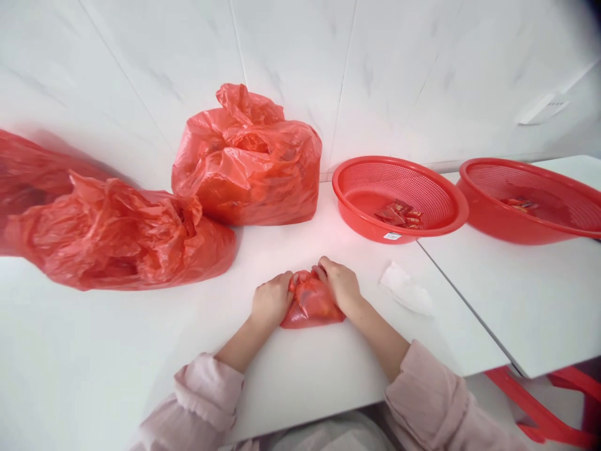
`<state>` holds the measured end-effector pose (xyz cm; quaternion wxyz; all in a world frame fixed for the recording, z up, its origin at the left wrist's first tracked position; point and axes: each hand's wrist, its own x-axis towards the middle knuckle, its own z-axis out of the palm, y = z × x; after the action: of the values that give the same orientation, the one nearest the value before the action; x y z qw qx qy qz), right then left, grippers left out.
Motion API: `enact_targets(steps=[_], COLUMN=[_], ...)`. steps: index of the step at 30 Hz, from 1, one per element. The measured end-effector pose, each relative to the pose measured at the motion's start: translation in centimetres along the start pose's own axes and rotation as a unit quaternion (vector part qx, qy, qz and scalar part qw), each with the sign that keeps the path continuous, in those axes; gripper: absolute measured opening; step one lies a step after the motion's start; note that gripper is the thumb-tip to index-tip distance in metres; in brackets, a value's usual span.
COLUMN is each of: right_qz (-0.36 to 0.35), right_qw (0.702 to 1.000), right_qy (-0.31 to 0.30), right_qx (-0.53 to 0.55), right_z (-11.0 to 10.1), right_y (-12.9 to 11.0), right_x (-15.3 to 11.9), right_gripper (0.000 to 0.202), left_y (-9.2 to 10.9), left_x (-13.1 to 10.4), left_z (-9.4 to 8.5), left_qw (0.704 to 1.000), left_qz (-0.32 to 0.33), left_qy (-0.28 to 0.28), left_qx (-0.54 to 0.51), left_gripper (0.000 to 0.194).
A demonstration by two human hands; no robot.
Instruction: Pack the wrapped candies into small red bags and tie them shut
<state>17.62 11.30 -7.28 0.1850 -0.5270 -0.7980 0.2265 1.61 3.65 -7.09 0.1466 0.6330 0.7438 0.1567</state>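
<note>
A small red plastic bag (312,304) lies on the white table in front of me, its top bunched up and something indistinct inside. My left hand (272,297) grips the bag's upper left side with curled fingers. On the other side, my right hand (339,283) is closed on its upper right part, thumb and fingers together at the gathered plastic. Both hands rest low over the table, close to each other with the bag between them.
Large filled red plastic bags (248,169) stand at the back and left. A red basket (399,164) with small red packets (399,214) stands back right, beside a second red basket (530,235). A crumpled white tissue (406,288) lies right, near the table seam. Red stools (539,407) show below.
</note>
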Motion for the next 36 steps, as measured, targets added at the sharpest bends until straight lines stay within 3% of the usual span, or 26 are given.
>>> enact_targets(steps=[4, 9, 12, 14, 15, 17, 20, 23, 26, 30, 32, 34, 36], right_qz=[0.023, 0.051, 0.063, 0.073, 0.063, 0.0, -0.135, -0.198, -0.194, -0.149, -0.12, -0.098, -0.073], right_qw=[0.997, 0.973, 0.909, 0.847, 0.833, 0.858, 0.922, 0.945, 0.943, 0.924, 0.92, 0.926, 0.93], right_qy=[0.02, 0.044, 0.002, -0.04, -0.058, -0.073, -0.007, 0.021, -0.037, -0.062, -0.088, -0.064, 0.005], right_qx=[0.074, 0.222, 0.411, 0.525, 0.547, 0.508, 0.363, 0.259, 0.266, 0.347, 0.363, 0.36, 0.361], right_z=[-0.3, -3.0, -4.9, -5.7, -6.0, -6.5, -7.2, -7.6, -7.4, -6.5, -6.1, -6.1, -6.8], right_y=[0.7, 2.9, 2.5, 0.9, -0.2, -2.7, -6.1, -8.0, -8.1, -6.2, -5.2, -4.5, -4.4], right_x=[0.2, 1.2, 1.1, 0.5, 0.1, -0.8, -1.6, -1.3, -0.8, -0.7, -0.6, -0.3, -0.2], right_gripper=[0.022, 0.043, 0.047, 0.047, 0.046, 0.043, 0.03, 0.021, 0.023, 0.029, 0.03, 0.024, 0.018], left_y=[-0.2, -1.4, -1.5, -0.8, -0.3, 1.0, 2.9, 4.2, 4.5, 4.0, 3.8, 3.9, 4.2], left_x=[-0.1, -2.1, -3.6, -4.0, -4.0, -3.6, -2.8, -2.4, -2.3, -2.1, -2.1, -2.1, -2.2], left_z=[-0.7, -3.5, -4.8, -5.0, -5.0, -4.9, -4.9, -4.9, -4.7, -4.7, -4.8, -4.8, -4.7], left_qw=[0.998, 0.979, 0.952, 0.9, 0.863, 0.806, 0.802, 0.806, 0.81, 0.821, 0.824, 0.826, 0.825], left_qz=[-0.011, -0.041, -0.024, 0.005, 0.018, 0.034, 0.044, 0.055, 0.041, 0.021, 0.012, 0.002, -0.005], left_qy=[0.008, 0.034, 0.023, 0.005, -0.006, -0.024, -0.063, -0.104, -0.083, -0.041, -0.023, -0.013, -0.008], left_qx=[-0.058, -0.195, -0.303, -0.437, -0.504, -0.59, -0.592, -0.58, -0.579, -0.57, -0.566, -0.564, -0.564], left_gripper=[0.029, 0.044, 0.051, 0.052, 0.053, 0.05, 0.036, 0.032, 0.029, 0.042, 0.037, 0.034, 0.035])
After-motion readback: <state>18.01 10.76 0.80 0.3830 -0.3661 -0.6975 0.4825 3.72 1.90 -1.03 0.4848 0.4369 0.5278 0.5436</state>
